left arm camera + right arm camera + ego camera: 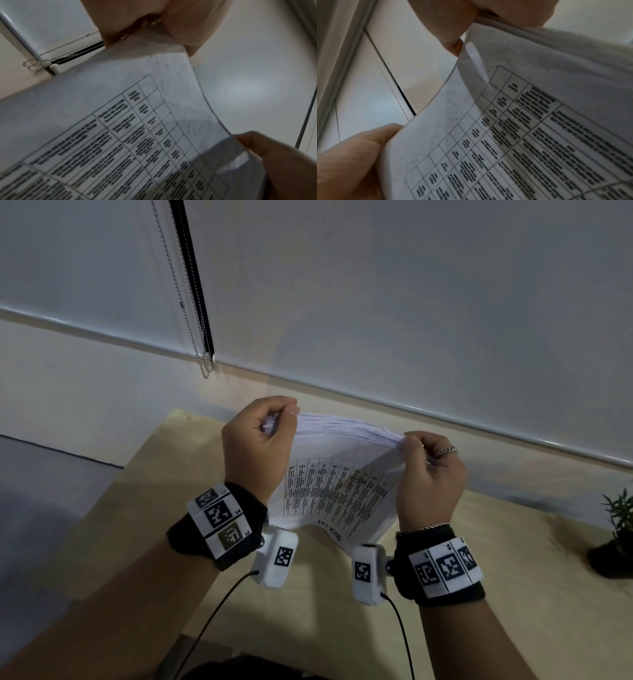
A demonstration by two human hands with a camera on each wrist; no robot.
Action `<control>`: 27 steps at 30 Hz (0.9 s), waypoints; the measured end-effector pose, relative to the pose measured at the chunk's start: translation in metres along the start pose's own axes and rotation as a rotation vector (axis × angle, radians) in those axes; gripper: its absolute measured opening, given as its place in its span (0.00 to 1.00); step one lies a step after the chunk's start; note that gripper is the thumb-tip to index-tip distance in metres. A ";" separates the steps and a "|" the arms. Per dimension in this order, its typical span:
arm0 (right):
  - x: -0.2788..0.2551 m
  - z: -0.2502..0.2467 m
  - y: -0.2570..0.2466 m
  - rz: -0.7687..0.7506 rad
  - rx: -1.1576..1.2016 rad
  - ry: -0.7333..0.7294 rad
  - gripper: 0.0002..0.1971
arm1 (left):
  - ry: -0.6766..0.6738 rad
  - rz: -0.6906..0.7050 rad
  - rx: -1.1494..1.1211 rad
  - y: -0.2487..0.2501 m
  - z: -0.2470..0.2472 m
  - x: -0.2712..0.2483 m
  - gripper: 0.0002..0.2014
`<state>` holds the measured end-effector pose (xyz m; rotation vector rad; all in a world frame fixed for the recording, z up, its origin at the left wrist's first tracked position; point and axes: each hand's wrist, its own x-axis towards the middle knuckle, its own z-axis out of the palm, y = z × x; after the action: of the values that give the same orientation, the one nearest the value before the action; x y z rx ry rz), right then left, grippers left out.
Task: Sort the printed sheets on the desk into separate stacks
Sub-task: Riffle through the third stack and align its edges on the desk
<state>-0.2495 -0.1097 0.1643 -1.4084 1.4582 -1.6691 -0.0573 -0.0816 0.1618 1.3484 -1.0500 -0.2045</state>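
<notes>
1. The stack of printed sheets [337,474] is held up above the counter [342,628], over its far half.
2. The left hand [258,445] grips the stack's left edge; the right hand [430,477] grips its right edge.
3. Well to the right of the stack, a potted plant [616,534] stands on the counter.
4. Behind the stack runs the window sill [445,412], with the blind [411,285] above it.
5. Behind and left of the stack hangs the bead chain [191,313].
</notes>
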 end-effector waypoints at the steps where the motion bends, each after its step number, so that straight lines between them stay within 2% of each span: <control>1: 0.000 0.000 -0.001 0.008 0.017 0.000 0.03 | -0.004 -0.030 -0.002 0.000 0.000 0.001 0.05; 3: 0.000 0.001 -0.002 0.013 0.018 -0.013 0.03 | -0.018 -0.073 -0.004 0.002 0.001 0.004 0.02; 8: 0.000 0.003 -0.002 0.035 0.015 0.037 0.04 | -0.017 -0.173 -0.076 0.001 0.005 0.009 0.05; 13: -0.006 0.001 -0.002 -0.023 -0.005 -0.019 0.03 | -0.069 -0.148 -0.056 0.002 0.006 0.010 0.06; 18: -0.006 -0.003 0.001 -0.050 0.020 0.060 0.07 | -0.094 -0.130 -0.029 0.000 0.007 0.011 0.07; 24: -0.009 0.004 -0.002 -0.018 0.045 0.065 0.04 | -0.154 -0.149 -0.075 -0.007 0.006 0.013 0.07; 27: -0.005 0.002 -0.001 0.047 0.085 0.095 0.08 | -0.180 -0.159 -0.166 -0.009 0.003 0.014 0.08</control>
<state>-0.2461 -0.1063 0.1631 -1.2554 1.4417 -1.7686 -0.0479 -0.0954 0.1601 1.2799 -1.0501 -0.5287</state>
